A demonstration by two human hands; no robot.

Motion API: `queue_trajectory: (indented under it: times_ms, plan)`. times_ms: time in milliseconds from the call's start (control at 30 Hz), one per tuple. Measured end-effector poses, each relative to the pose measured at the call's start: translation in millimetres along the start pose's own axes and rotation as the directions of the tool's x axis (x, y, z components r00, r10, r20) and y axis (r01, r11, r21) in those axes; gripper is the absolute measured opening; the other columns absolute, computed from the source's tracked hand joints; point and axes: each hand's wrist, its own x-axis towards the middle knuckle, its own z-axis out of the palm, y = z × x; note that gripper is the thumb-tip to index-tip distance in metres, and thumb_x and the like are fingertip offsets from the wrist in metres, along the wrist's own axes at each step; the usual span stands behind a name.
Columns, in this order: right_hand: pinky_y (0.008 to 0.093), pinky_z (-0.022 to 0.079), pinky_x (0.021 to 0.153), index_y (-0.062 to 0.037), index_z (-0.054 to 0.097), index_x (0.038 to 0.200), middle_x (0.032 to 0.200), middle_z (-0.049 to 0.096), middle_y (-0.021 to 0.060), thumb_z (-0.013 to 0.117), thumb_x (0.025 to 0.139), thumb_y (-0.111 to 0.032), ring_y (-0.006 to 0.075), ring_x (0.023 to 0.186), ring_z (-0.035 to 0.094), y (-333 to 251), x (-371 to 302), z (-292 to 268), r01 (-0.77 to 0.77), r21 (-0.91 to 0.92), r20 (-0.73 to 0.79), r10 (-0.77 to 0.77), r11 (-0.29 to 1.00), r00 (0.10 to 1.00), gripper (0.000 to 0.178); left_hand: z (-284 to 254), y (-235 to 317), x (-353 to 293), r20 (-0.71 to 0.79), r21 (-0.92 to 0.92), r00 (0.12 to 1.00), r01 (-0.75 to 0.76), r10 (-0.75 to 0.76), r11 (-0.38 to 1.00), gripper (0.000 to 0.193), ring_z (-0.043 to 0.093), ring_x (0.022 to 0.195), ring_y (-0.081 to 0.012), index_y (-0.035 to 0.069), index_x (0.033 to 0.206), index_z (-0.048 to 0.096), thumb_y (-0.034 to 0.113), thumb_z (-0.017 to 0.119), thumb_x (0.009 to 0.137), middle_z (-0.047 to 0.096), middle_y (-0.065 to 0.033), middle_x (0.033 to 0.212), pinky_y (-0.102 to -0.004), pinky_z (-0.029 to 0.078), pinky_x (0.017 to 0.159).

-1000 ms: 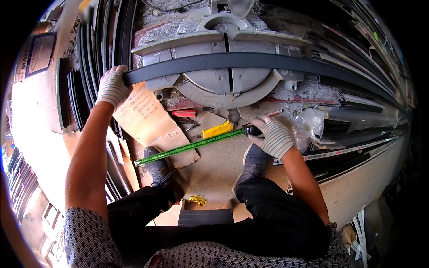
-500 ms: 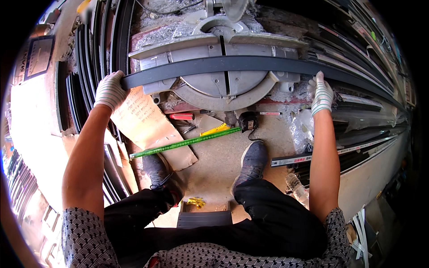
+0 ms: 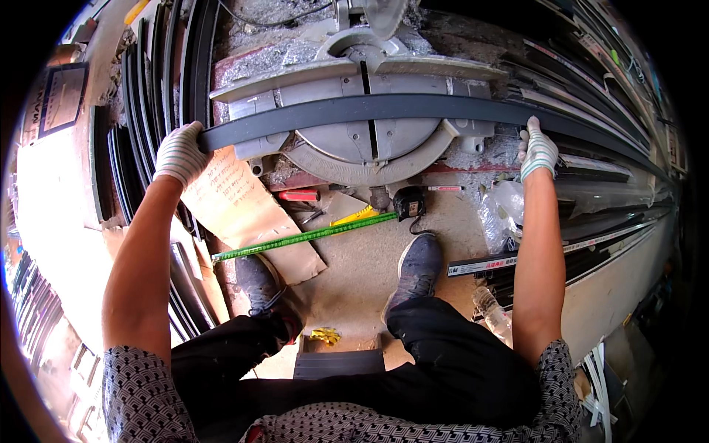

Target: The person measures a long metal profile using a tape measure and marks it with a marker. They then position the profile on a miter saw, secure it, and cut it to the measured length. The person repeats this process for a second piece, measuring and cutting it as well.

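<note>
A long dark grey metal profile (image 3: 354, 109) lies across the round base of a miter saw (image 3: 362, 151), over its black slot and in front of the fence. My left hand (image 3: 182, 153), in a striped white glove, grips the profile's left end, fingers closed round it. In a matching glove, my right hand (image 3: 538, 150) is closed on the profile's near edge right of the saw; its fingertips are partly hidden. The profile runs on past this hand toward the far right. Part of the saw blade (image 3: 385, 16) shows at the top.
A tape measure (image 3: 410, 203) with its green blade pulled out lies before the saw, near a yellow cutter (image 3: 353, 215), a red-handled tool (image 3: 298, 196) and written-on cardboard (image 3: 244, 199). Dark profiles (image 3: 140, 111) are stacked left, more at right. Metal shavings (image 3: 255, 66) litter the saw's surroundings.
My right hand has slid slightly to the right along the profile. My left hand and the profile's left end have shifted a touch left and down.
</note>
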Motion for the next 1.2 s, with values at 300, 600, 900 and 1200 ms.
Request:
queue_trajectory:
  times_ms: [300,600,900,1200]
  plan:
    - [0.0250,0.039,0.037,-0.0070,0.060,0.094,0.071,0.063,0.0030,0.079,0.093,-0.032,0.0127,0.048,0.055,6.6,4.0,4.1,-0.003,0.124,0.002,0.002,0.992,1.000,0.031,3.6,-3.5,1.0,-0.005,-0.041,1.000,-0.029,0.029,0.999,0.016,0.065,0.082,-0.0427,0.006,0.088,0.064,0.010,0.074,0.076,0.066,-0.0204,0.082,-0.0471,0.053,0.072]
    - [0.0258,0.040,0.038,-0.0076,0.061,0.098,0.073,0.063,0.0038,0.075,0.095,-0.033,0.0129,0.048,0.054,6.8,4.7,-5.8,0.011,0.182,-0.023,-0.007,0.983,1.000,0.029,23.5,-27.7,5.8,-0.039,-0.074,0.997,-0.071,0.069,0.995,0.012,0.061,0.071,-0.0415,0.006,0.085,0.062,0.008,0.071,0.078,0.063,-0.0207,0.075,-0.0427,0.050,0.063]
    - [0.0266,0.039,0.039,-0.0077,0.059,0.088,0.070,0.064,0.0042,0.080,0.091,-0.037,0.0140,0.048,0.056,23.8,11.4,-7.4,-0.147,0.104,-0.077,0.155,0.984,0.985,0.037,11.2,-18.5,6.4,-0.033,-0.055,0.997,-0.074,0.073,0.996,0.011,0.060,0.070,-0.0424,0.006,0.086,0.062,0.009,0.070,0.079,0.063,-0.0211,0.075,-0.0431,0.049,0.062]
    - [0.0254,0.039,0.042,-0.0080,0.061,0.093,0.077,0.065,0.0062,0.081,0.091,-0.036,0.0148,0.055,0.057,35.6,27.9,-13.5,-0.153,0.207,0.029,0.150,0.966,0.988,0.035,20.2,-21.4,9.5,-0.063,-0.109,0.994,-0.093,0.087,0.990,0.011,0.060,0.070,-0.0422,0.005,0.087,0.062,0.009,0.070,0.080,0.064,-0.0209,0.076,-0.0423,0.050,0.063]
